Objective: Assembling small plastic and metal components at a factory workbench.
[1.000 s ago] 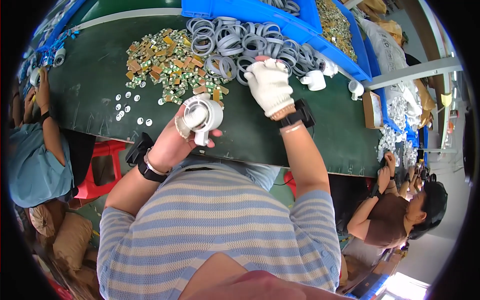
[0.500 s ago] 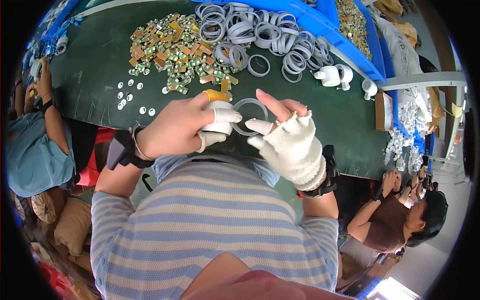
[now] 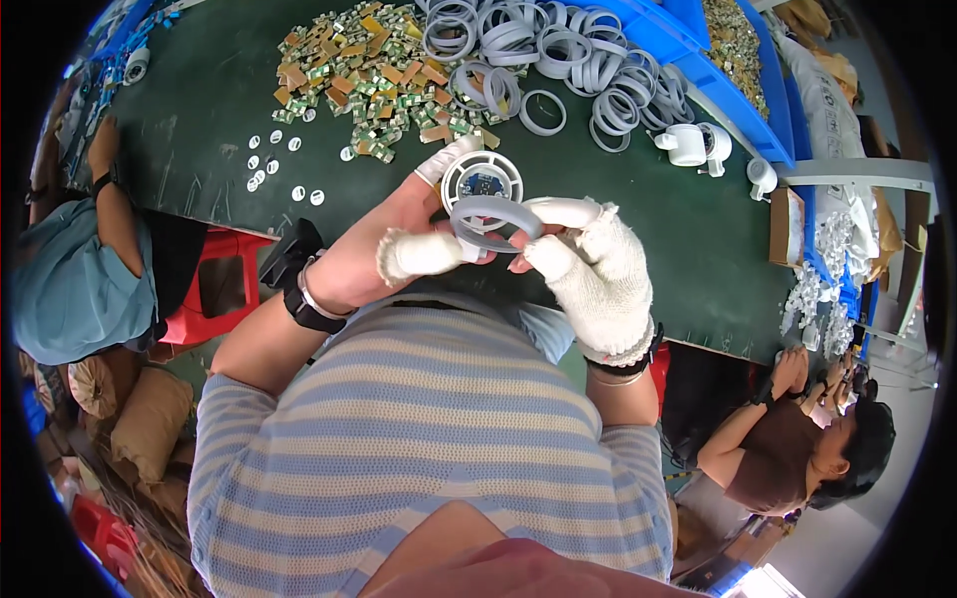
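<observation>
A round white housing [image 3: 449, 187] rests in my left hand [image 3: 364, 254], its open side facing up. Inside its rim I see a small blue-green circuit board [image 3: 485, 185]. Finger cots cover some fingertips of that hand. My right hand [image 3: 603, 279], in a white knitted glove with cut fingers, pinches a grey plastic ring [image 3: 495, 208]. The ring is tilted and overlaps the near edge of the housing; whether the two touch cannot be told.
Beyond my hands lie a heap of small circuit boards [image 3: 384, 85] and a pile of grey rings [image 3: 608, 75]. Round white stickers [image 3: 272, 166] lie at left, white housings [image 3: 688, 147] at right. Blue bins [image 3: 698, 75] edge the table. People sit on both sides.
My left hand has turned the housing over, so its open side and board now show. The grey ring has tilted and come over the housing's near edge. The view has shifted slightly.
</observation>
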### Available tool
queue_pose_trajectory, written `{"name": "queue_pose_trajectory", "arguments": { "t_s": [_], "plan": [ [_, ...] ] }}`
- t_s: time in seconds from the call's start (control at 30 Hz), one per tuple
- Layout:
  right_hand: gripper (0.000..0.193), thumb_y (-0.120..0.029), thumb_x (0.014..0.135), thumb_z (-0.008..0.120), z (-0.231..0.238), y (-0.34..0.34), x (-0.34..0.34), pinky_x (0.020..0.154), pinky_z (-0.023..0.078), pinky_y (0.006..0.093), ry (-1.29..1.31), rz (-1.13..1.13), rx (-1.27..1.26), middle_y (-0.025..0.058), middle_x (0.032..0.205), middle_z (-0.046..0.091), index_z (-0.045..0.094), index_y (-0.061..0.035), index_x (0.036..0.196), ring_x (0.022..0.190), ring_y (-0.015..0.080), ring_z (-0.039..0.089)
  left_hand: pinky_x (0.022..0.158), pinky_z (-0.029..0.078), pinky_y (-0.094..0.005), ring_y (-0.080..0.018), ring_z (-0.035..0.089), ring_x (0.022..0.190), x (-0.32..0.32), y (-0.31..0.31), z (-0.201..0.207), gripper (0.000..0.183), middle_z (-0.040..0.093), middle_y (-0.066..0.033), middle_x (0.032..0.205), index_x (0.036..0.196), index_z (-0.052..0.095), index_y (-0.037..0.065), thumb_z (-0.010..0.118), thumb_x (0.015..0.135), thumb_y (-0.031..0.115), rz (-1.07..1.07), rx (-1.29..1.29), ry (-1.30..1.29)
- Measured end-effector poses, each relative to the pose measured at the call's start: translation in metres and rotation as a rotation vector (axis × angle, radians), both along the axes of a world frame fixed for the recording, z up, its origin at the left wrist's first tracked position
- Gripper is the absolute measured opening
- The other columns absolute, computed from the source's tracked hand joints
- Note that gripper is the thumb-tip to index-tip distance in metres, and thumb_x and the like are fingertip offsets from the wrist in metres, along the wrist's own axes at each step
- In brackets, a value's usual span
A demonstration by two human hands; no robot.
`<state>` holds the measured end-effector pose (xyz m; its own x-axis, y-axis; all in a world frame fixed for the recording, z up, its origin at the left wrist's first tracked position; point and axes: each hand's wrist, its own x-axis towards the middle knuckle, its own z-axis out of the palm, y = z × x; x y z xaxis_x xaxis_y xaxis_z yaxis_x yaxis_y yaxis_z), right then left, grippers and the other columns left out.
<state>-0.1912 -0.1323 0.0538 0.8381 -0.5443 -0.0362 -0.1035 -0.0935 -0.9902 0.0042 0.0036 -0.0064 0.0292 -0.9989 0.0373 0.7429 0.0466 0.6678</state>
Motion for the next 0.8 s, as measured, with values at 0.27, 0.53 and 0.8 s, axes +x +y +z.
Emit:
{"name": "queue_pose_trajectory", "arguments": {
  "t_s": [0.27, 0.53, 0.8],
  "plan": [
    [0.027, -0.008, 0.099, 0.069, -0.001, 0.001, -0.006, 0.076, 0.06, 0.0306, 0.018, 0.031, -0.147, 0.0125, 0.102, 0.072, 0.067, 0.0038, 0.123, 0.088, 0.0177, 0.073, 0.108, 0.051, -0.0395, -0.0203, 0.055, 0.131, -0.006, 0.005, -0.001, 0.112, 0.039, -0.006, 0.158, 0.169, 0.007, 0.018, 0.081, 0.087, -0.002, 0.022, 0.077, -0.145],
    [0.028, -0.009, 0.096, 0.072, 0.004, 0.0, -0.003, 0.077, 0.06, 0.0287, 0.043, 0.057, -0.266, 0.0101, 0.104, 0.071, 0.069, 0.0014, 0.123, 0.09, 0.0165, 0.073, 0.108, 0.051, -0.0374, -0.0198, 0.055, 0.132, -0.006, 0.006, -0.005, 0.109, 0.039, -0.006, 0.158, 0.169, 0.011, 0.017, 0.08, 0.087, -0.003, 0.04, 0.06, -0.22],
    [0.046, -0.022, 0.088, 0.08, -0.024, -0.006, 0.008, 0.077, 0.055, 0.0349, -0.017, -0.131, -0.52, 0.0175, 0.118, 0.066, 0.066, -0.0034, 0.127, 0.093, 0.024, 0.068, 0.112, 0.047, -0.0361, -0.0172, 0.055, 0.134, -0.018, 0.006, -0.012, 0.091, 0.054, -0.0046, 0.148, 0.162, 0.035, 0.011, 0.081, 0.085, -0.006, 0.145, 0.132, -0.3]
  ]
}}
